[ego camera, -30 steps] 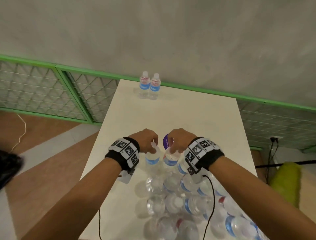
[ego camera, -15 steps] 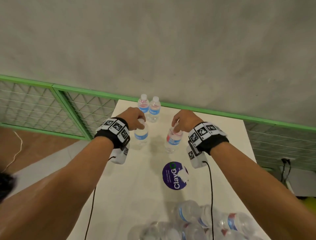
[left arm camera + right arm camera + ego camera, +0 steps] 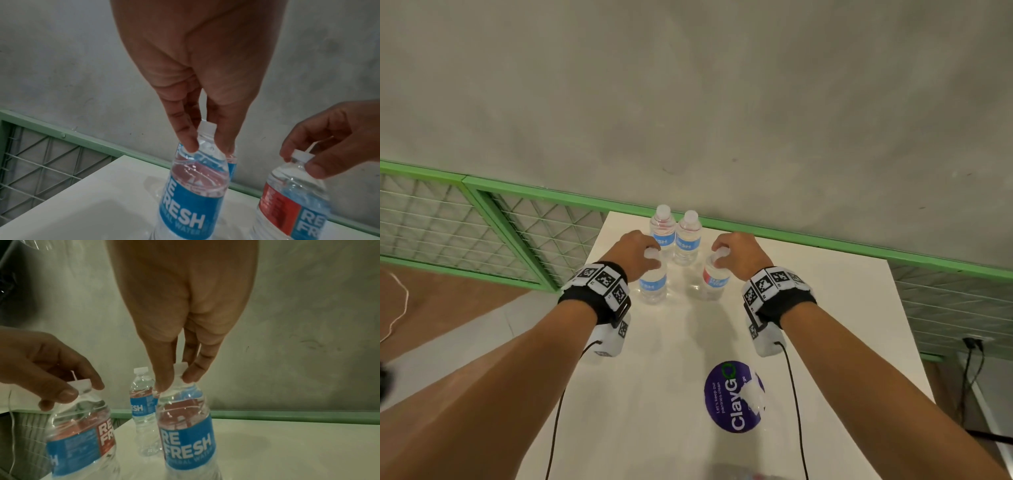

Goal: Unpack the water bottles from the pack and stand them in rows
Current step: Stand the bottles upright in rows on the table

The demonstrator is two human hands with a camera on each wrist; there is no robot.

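Two clear water bottles (image 3: 662, 228) (image 3: 688, 240) with blue labels stand side by side at the far edge of the white table (image 3: 825, 325). Just in front of them, my left hand (image 3: 645, 255) pinches the neck of a third bottle (image 3: 653, 286) from above. My right hand (image 3: 722, 257) pinches the neck of a fourth bottle (image 3: 714, 281), which shows a red label panel and leans slightly. In the left wrist view, the fingers (image 3: 190, 142) close under the white cap (image 3: 206, 126). The right wrist view shows the same grip (image 3: 176, 379) on its bottle (image 3: 187, 434). Both bottle bases are at the tabletop; I cannot tell whether they touch it.
A round purple sticker (image 3: 732, 397) with a scrap of clear plastic (image 3: 755, 397) lies on the table nearer to me. A blurred bit of the pack (image 3: 743, 474) shows at the bottom edge. A green mesh railing (image 3: 482, 233) and a grey wall stand behind the table.
Both hands lifted a bottle each out of the pack and carried them forward to the far end, lowering them next to the two standing bottles.
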